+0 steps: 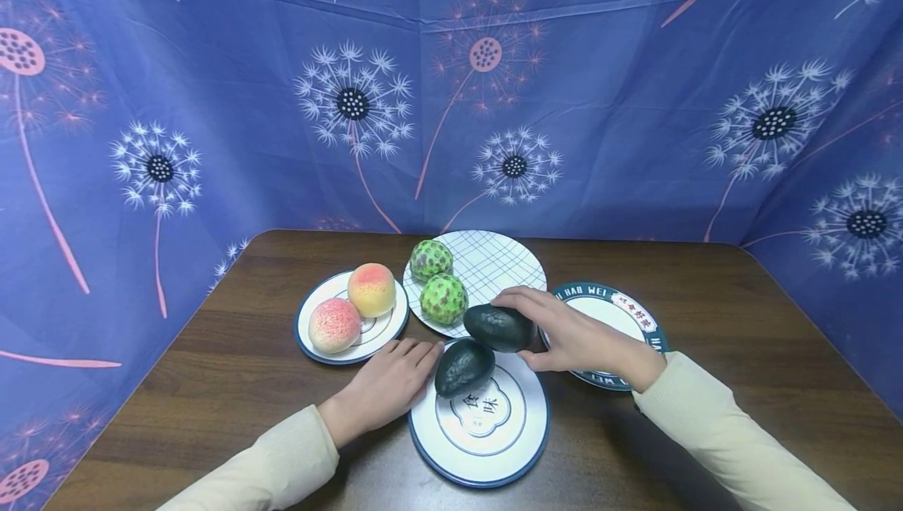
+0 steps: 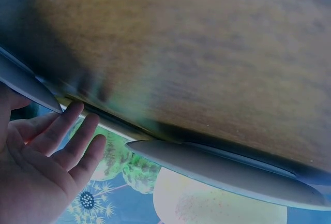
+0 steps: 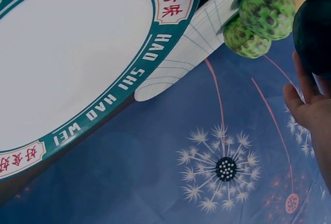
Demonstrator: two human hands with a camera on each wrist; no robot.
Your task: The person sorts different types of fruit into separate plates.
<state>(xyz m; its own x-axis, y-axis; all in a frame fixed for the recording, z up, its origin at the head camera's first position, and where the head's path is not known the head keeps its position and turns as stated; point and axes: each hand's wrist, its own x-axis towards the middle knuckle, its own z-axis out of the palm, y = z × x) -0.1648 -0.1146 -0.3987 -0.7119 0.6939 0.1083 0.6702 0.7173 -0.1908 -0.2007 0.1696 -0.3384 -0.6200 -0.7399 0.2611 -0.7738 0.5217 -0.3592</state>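
Note:
My right hand [image 1: 582,337] grips a dark green avocado [image 1: 499,327] from its right side, above the far rim of the near plate. That plate [image 1: 487,456] is white with a blue edge and characters in its middle. A second avocado [image 1: 463,368] lies on its upper left part, close to the held one. At the plate's left rim rests my left hand [image 1: 388,385], palm down in the head view. Its fingers [image 2: 77,146] are loosely extended with the tips at the rim in the left wrist view.
Two peaches [image 1: 371,290] lie on a blue-rimmed plate [image 1: 310,345] at the left. Behind, a checked white plate [image 1: 494,260] holds two green custard apples [image 1: 444,299]. A green-rimmed lettered plate [image 1: 607,378] stands right, partly under my right hand. A blue dandelion cloth [image 1: 600,103] hangs behind the wooden table [image 1: 762,354].

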